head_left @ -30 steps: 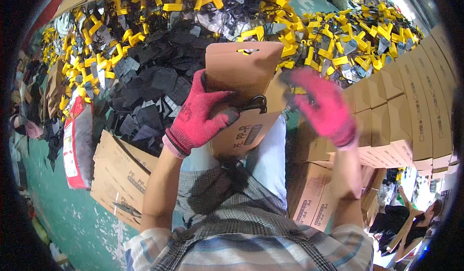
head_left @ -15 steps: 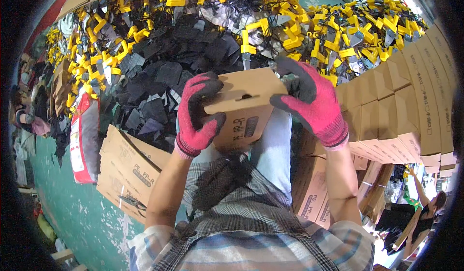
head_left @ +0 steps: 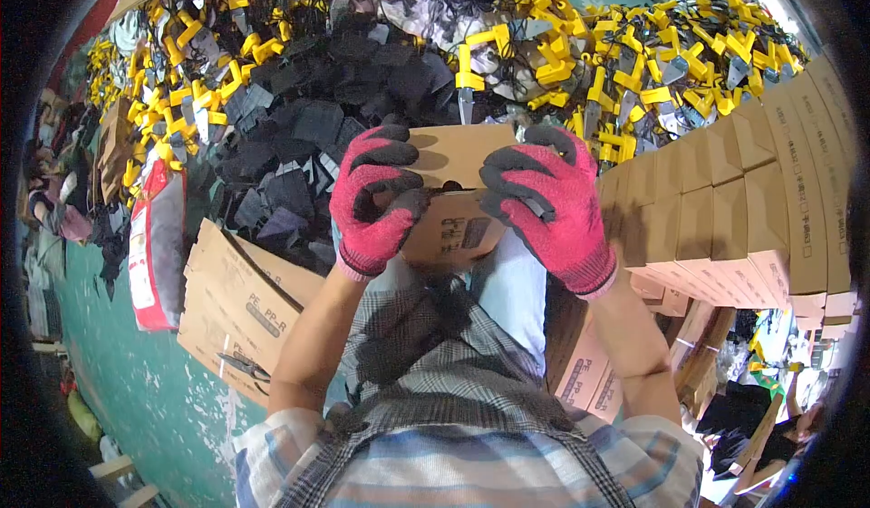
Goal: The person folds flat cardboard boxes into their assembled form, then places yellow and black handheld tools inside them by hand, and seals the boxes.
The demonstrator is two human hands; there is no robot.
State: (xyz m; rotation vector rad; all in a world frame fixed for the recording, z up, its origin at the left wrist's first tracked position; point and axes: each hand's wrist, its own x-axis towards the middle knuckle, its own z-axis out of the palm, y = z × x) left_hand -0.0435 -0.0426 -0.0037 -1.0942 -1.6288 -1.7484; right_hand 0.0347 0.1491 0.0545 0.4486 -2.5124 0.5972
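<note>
A small brown cardboard box (head_left: 460,154) is held in front of my lap, with dark print on its near side and a small dark slot at the top front edge. My left hand (head_left: 373,204), in a pink and black glove, curls around the box's left end, the thumb at the front edge. At the right end my gloved right hand (head_left: 551,202) bends its fingers over the top and front edge and presses there. The box's contents are hidden.
Ahead lies a large heap of yellow-handled tools (head_left: 634,82) with black cords, beside a pile of dark flat pieces (head_left: 313,109). Stacked cartons (head_left: 716,200) stand at the right. Pliers (head_left: 245,365) rest on flat cardboard (head_left: 237,304) at the left, near a red-and-white sack (head_left: 156,254).
My right hand has moved left and inward over the box, its spread fingers now bent onto the top front edge. My left hand keeps its place with its fingers more curled.
</note>
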